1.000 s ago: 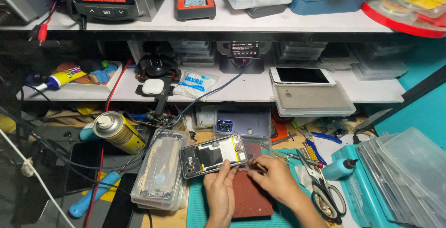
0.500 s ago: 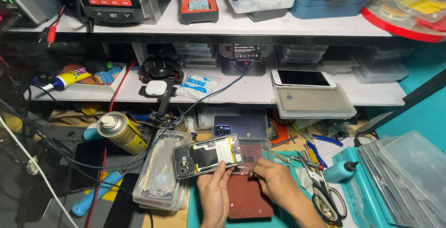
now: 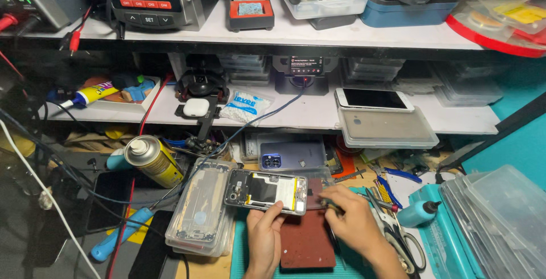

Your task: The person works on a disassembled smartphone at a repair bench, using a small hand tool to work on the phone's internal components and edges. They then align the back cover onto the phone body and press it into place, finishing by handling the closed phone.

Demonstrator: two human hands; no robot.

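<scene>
- My left hand (image 3: 264, 238) steadies the opened phone (image 3: 265, 191), fingers pinching its near edge, above the red mat (image 3: 301, 242) on the bench.
- My right hand (image 3: 351, 222) pinches a thin tool (image 3: 325, 203) at the phone's right end.
- I judge light pressure best; the frame must not slide.

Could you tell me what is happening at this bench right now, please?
A person is working on an opened phone with its back off and its insides showing, over a dark red mat. The left hand steadies the phone's lower edge, while the right hand brings a thin tool to its right end. A stack of clear phone frames lies just left, and a spray can beyond it.
</scene>
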